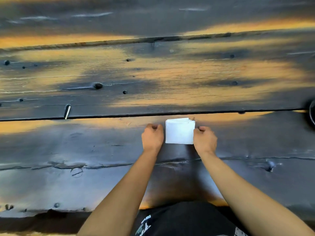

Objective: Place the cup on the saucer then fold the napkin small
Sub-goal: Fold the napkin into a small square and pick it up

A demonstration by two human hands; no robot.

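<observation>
left hand (pixel 152 135): curled, holding nothing, just left of napkin | napkin (pixel 179 131): white, folded small, flat on dark wooden table (pixel 102 150) between both hands | right hand (pixel 204 137): fingers curled at napkin's right edge, grip unclear

Hard to pin down the place, honestly. You're at a rough plank bench (pixel 153 79), dark and worn, full of knots (pixel 98 86) and wide gaps (pixel 119 115) between boards, so it reads rustic, maybe a workshop or patio table.
</observation>
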